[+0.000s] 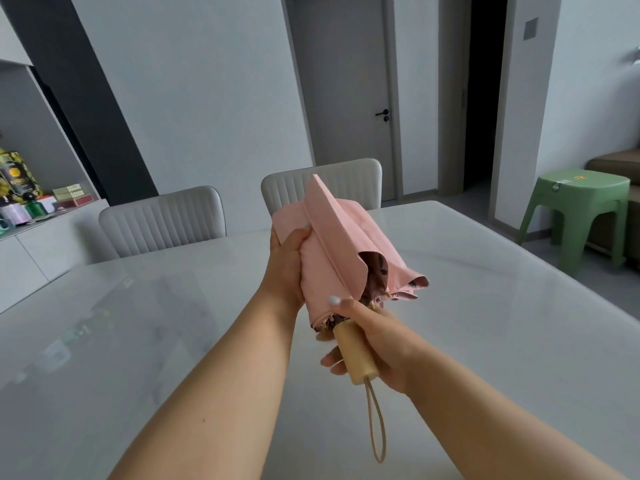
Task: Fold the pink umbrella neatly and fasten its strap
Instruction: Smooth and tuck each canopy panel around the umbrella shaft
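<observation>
We hold the pink umbrella (341,237) above the white tabletop (485,306), its tip pointing away from us. Our left hand (289,268) wraps around the gathered canopy from the left — one pleat stands up loose along the top. Our right hand (370,341) grips the wooden handle (353,355), thumb pressing on the canopy's lower edge, where patterned lining shows. A beige wrist loop (377,424) hangs from the handle's end. Beyond the tabletop stand two grey chairs (162,220); a green stool (578,202) sits to the right.
</observation>
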### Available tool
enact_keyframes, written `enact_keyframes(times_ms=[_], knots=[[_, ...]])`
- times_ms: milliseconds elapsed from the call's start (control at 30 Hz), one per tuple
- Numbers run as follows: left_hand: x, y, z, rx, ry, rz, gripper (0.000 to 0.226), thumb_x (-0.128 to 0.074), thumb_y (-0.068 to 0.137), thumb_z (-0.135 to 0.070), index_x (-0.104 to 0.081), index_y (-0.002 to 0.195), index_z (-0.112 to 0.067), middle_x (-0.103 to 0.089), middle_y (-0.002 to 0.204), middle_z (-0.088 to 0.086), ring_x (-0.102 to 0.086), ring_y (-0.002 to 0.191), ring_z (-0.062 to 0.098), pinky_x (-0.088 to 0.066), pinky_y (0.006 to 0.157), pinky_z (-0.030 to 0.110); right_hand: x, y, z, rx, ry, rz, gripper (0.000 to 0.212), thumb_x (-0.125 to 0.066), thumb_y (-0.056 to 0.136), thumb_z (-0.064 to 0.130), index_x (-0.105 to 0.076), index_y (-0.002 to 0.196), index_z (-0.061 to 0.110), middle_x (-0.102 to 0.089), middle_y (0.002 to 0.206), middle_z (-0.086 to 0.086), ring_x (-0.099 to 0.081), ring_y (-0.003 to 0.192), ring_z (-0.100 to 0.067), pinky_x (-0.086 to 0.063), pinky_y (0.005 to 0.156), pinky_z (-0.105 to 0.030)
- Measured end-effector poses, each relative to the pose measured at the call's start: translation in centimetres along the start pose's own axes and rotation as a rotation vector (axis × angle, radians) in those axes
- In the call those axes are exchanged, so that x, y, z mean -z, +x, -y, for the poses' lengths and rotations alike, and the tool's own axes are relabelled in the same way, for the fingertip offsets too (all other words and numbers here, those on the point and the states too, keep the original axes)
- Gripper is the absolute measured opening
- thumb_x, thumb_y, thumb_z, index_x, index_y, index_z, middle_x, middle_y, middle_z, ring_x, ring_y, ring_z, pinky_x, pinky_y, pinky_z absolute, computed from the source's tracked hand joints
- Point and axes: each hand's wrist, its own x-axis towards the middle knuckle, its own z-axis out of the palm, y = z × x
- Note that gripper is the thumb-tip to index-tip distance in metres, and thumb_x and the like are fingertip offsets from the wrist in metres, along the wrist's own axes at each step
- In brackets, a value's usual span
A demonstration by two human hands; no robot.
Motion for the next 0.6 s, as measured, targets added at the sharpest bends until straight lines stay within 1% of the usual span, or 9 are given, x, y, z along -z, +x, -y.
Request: enact_keyframes(times_ms=[33,100,200,267,333,367,433,500,600], knots=[[0.1,0.0,0.1,-0.010,0.009,-0.002,0.051,-0.061,0.090,-0.029,-0.043,0.136,-0.033,-0.064,0.120,0.013,-0.068,0.099,0.033,-0.058,0.063,0.039,0.0,0.0,0.0,-0.001,0.000,-0.001,0.059,-0.074,0.076,0.040,-0.048,0.117,0.006,-0.064,0.109,-0.027,-0.071,0.070,-0.032,-0.059,0.062,-0.039],[0.2,0.1,0.1,-0.023,0.018,-0.003,0.051,-0.062,0.089,-0.029,-0.043,0.136,-0.034,-0.063,0.121,0.012,-0.067,0.102,0.034,-0.059,0.068,0.044,-0.1,0.1,-0.2,0.004,0.017,-0.018,0.065,-0.078,0.066,0.042,-0.051,0.115,0.010,-0.064,0.113,-0.025,-0.072,0.086,-0.036,-0.060,0.073,-0.046],[-0.2,0.0,0.3,-0.029,0.002,-0.008,0.049,-0.061,0.090,-0.030,-0.043,0.135,-0.033,-0.063,0.121,0.013,-0.067,0.101,0.035,-0.059,0.067,0.042,-0.4,0.4,-0.2,0.027,0.097,-0.026,0.042,-0.075,0.080,0.026,-0.055,0.113,0.008,-0.064,0.106,-0.022,-0.070,0.095,-0.040,-0.058,0.079,-0.054],[-0.3,-0.1,0.5,-0.016,-0.013,-0.019,0.049,-0.060,0.091,-0.030,-0.042,0.136,-0.032,-0.063,0.119,0.014,-0.067,0.099,0.034,-0.059,0.062,0.038,-0.5,0.3,0.0,0.039,0.135,0.027,0.028,-0.066,0.087,0.016,-0.055,0.109,0.003,-0.063,0.097,-0.023,-0.072,0.077,-0.037,-0.061,0.063,-0.044],[-0.4,0.0,0.7,0.003,-0.028,-0.016,0.048,-0.060,0.091,-0.031,-0.043,0.136,-0.031,-0.064,0.119,0.014,-0.068,0.095,0.032,-0.058,0.059,0.036,-0.4,0.1,0.0,0.064,0.098,0.025,0.020,-0.063,0.088,0.013,-0.054,0.099,-0.001,-0.062,0.076,-0.017,-0.063,0.050,-0.025,-0.051,0.043,-0.028],[-0.5,-0.1,0.8,0.012,-0.039,-0.010,0.047,-0.060,0.091,-0.031,-0.044,0.136,-0.030,-0.065,0.119,0.014,-0.068,0.093,0.031,-0.057,0.059,0.036,-0.2,0.1,0.0,0.077,0.080,0.008,0.016,-0.062,0.088,0.013,-0.054,0.092,0.000,-0.060,0.065,-0.012,-0.056,0.043,-0.021,-0.045,0.038,-0.025],[-0.8,0.0,1.2,0.020,-0.041,0.001,0.048,-0.060,0.091,-0.031,-0.044,0.136,-0.029,-0.065,0.118,0.015,-0.068,0.093,0.030,-0.057,0.059,0.036,0.3,0.3,-0.2,0.089,0.053,-0.015,0.014,-0.060,0.089,0.012,-0.051,0.086,0.001,-0.056,0.052,-0.008,-0.049,0.037,-0.019,-0.040,0.036,-0.023],[-0.5,0.3,1.5,0.012,-0.008,0.010,0.055,-0.063,0.088,-0.036,-0.042,0.138,-0.029,-0.065,0.119,0.013,-0.068,0.097,0.031,-0.058,0.063,0.039,0.5,0.4,-0.2,0.095,0.042,-0.017,0.013,-0.059,0.090,0.011,-0.050,0.088,0.001,-0.054,0.052,-0.009,-0.048,0.036,-0.018,-0.040,0.036,-0.023],[0.2,0.6,1.0,0.035,0.171,-0.018,0.077,-0.065,0.074,-0.046,-0.035,0.144,-0.033,-0.058,0.135,0.008,-0.061,0.115,0.031,-0.056,0.086,0.048,0.8,1.0,-0.6,0.091,0.047,-0.033,0.016,-0.061,0.089,0.012,-0.050,0.095,0.001,-0.052,0.062,-0.014,-0.050,0.040,-0.020,-0.040,0.036,-0.023]])
